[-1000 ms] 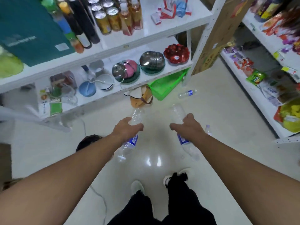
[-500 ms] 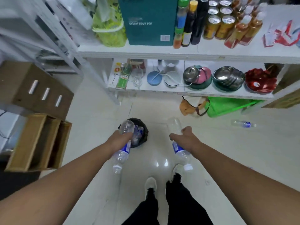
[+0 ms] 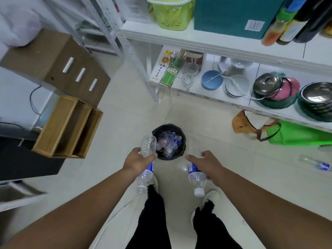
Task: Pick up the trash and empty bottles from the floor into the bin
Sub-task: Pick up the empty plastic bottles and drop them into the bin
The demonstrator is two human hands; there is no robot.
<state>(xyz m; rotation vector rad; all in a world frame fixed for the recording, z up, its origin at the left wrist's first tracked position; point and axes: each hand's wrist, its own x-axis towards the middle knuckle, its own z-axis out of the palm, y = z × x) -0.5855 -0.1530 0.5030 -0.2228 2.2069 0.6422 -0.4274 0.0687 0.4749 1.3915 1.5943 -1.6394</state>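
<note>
Two clear bottles are held out in front of the person in the head view, one in each hand. The left hand (image 3: 138, 161) curls round the left bottle (image 3: 146, 159) at its middle, base up and tilted toward the bin (image 3: 168, 141), white cap pointing down near a shoe. The base of that bottle overlaps the bin's left rim in the picture. The right hand (image 3: 206, 163) grips the right bottle (image 3: 195, 177) by its blue label, cap down as well, just right of the bin. The bin is black and round, stands on the pale floor (image 3: 125, 123) just ahead of both hands, and is nearly filled with crushed clear bottles. A third bottle (image 3: 316, 163) lies on its side on the floor near the right edge, below the low shelf (image 3: 206, 95). That shelf carries bowls, a glass and steel pots. Wooden boxes (image 3: 66, 126) stand to the left.
</note>
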